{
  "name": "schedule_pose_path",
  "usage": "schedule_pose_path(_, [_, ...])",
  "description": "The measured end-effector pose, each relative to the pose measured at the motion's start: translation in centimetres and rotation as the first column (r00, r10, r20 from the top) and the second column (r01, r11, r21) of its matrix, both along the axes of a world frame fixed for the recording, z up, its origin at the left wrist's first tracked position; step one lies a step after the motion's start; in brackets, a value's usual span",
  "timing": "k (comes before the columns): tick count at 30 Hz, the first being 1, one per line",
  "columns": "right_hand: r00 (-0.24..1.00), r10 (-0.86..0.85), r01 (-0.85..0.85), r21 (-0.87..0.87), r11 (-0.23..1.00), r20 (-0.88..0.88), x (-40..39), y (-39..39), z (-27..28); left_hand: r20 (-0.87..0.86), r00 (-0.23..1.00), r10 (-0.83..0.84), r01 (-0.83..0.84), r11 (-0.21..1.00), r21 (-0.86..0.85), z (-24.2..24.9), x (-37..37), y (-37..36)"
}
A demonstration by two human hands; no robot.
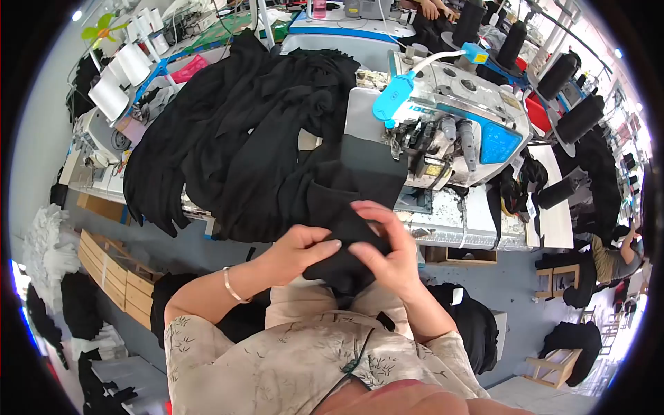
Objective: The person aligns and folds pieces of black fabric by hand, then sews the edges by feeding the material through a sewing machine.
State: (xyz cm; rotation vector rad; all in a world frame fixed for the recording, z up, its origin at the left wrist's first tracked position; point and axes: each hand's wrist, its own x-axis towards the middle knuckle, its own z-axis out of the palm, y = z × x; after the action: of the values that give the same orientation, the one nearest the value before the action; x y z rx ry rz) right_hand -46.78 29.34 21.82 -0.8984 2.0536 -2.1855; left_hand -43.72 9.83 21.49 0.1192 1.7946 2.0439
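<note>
Black fabric [346, 225] hangs over the table's front edge and down toward my lap. My left hand [301, 254] pinches it between thumb and fingers at the near edge. On the right side of the same piece, my right hand [389, 247] holds it with the thumb in front and the fingers curved over it. The fabric's far part lies flat beside the needle area of a white sewing machine [477, 97]. A big heap of black fabric [228, 131] covers the table to the left. A light blue device [394, 95] hangs at the machine's front.
Black thread cones [579, 119] stand at the right, white cones [111, 98] at the upper left. A wooden bench [114, 273] is at the lower left. Black bundles [460, 325] lie below the table. Another person's hands [434, 8] work at the top; a seated person [612, 256] is far right.
</note>
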Motion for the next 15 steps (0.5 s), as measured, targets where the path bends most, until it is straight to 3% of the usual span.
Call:
schedule_pose_path(1, [0.997,0.076,-0.072,0.117,0.99,-0.033,0.0,0.1,0.5,-0.071,0.997,-0.039,0.031,0.993,-0.116,1.8,0.0,-1.2])
schedule_pose_path(2, [0.95,0.21,-0.232,0.075,0.97,0.23,0.4,0.3,0.4,-0.137,0.987,-0.085,0.051,0.971,-0.232,3.7,-0.1,-2.0])
schedule_pose_path(4, [0.774,0.478,-0.389,-0.284,0.876,0.415,0.7,-0.4,-0.6,-0.388,0.914,-0.118,0.013,0.965,-0.263,8.1,-1.2,-2.5])
schedule_pose_path(5, [0.775,0.437,-0.298,-0.345,0.89,0.456,1.1,-1.1,-0.1,-0.641,0.752,-0.153,-0.148,0.908,-0.391,9.3,-2.2,-2.5])
schedule_pose_path(6, [0.813,0.371,-0.282,-0.254,0.925,0.449,0.8,-0.8,-0.9,-0.756,0.607,-0.247,-0.272,0.829,-0.489,10.5,-3.7,-2.6])
schedule_pose_path(7, [0.847,0.305,-0.259,-0.162,0.952,0.436,0.1,-0.5,-2.4,-0.848,0.483,-0.219,-0.405,0.803,-0.438,10.5,-5.2,-2.1])
schedule_pose_path(8, [0.877,0.238,-0.231,-0.067,0.971,0.418,-0.5,-0.1,-3.6,-0.874,0.403,-0.272,-0.436,0.782,-0.445,10.6,-6.9,-1.9])
schedule_pose_path(9, [0.895,0.083,-0.067,-0.052,0.996,0.439,-0.9,-0.4,-3.7,-0.88,0.38,-0.284,-0.488,0.747,-0.451,10.0,-8.5,-1.7])
schedule_pose_path(10, [0.98,-0.019,0.043,-0.121,0.992,0.2,-2.3,-0.4,-5.9,-0.887,0.354,-0.296,-0.54,0.71,-0.452,8.7,-10.0,-1.4])
schedule_pose_path(12, [0.957,-0.167,0.228,-0.26,0.938,0.236,-2.8,-0.5,-4.9,-0.895,0.415,-0.165,-0.438,0.826,-0.356,5.0,-12.7,-0.4])
schedule_pose_path(15, [0.934,-0.149,0.243,-0.272,0.931,0.326,-3.3,1.2,-8.0,-0.685,0.66,-0.308,-0.29,0.737,-0.611,3.2,-14.1,0.2])
